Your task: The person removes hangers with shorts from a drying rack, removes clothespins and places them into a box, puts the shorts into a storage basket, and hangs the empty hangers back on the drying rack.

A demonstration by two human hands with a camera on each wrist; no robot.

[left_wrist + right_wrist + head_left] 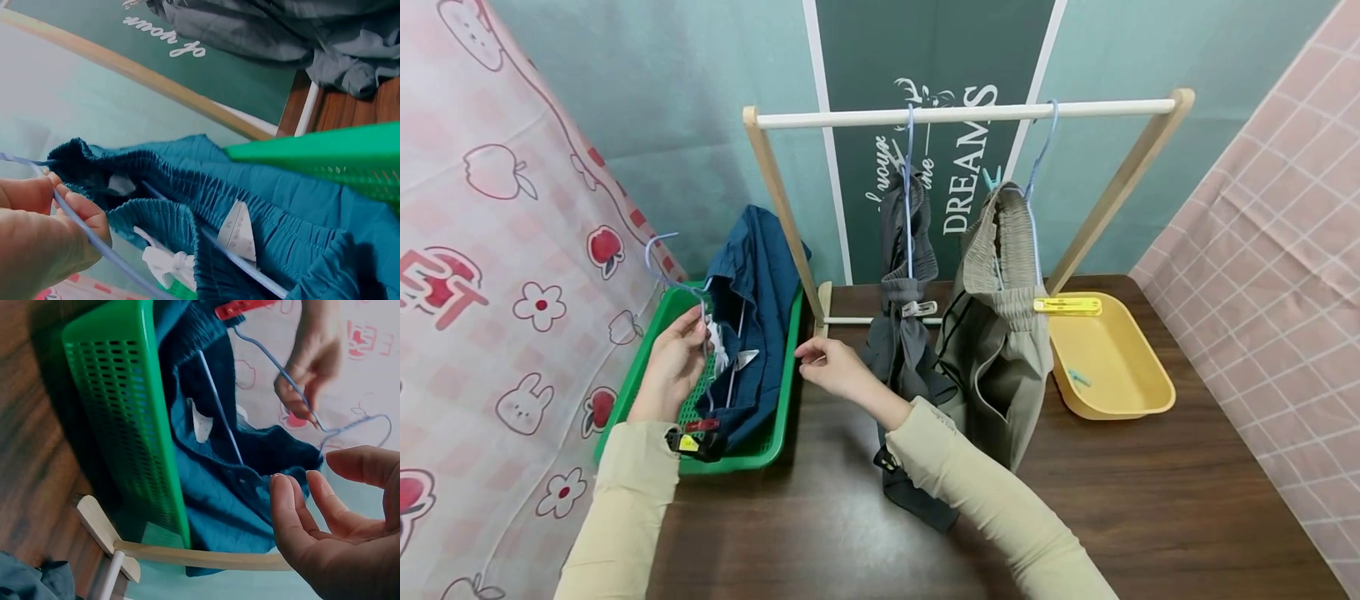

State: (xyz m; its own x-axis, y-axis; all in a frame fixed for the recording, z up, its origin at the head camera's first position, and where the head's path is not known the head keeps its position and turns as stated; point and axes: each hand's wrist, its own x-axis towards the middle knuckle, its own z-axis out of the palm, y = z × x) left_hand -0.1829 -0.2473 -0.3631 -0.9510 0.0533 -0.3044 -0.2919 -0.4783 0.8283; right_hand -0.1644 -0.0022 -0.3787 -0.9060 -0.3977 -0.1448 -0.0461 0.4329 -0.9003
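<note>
My left hand (673, 362) pinches the side wire of a light blue clothes hanger (103, 247), its hook pointing up and left. On this hanger hang dark blue trousers (767, 283) with a gathered waistband, a white drawstring (175, 265) and a white label (239, 234). A red clothespin (244, 309) is at the waistband's near end. The trousers lie partly within a green basket (790, 375). My right hand (842, 371) is held to the basket's right; its fingers are apart and hold nothing in the right wrist view.
A drying rack with a white rod (850, 118) stands behind. Grey trousers (895, 242) with a white clip (919, 309) and khaki trousers (1026, 367) with a yellow clothespin (1067, 307) hang from it. At right, a yellow basin (1138, 358) holds a small teal clothespin (1079, 377).
</note>
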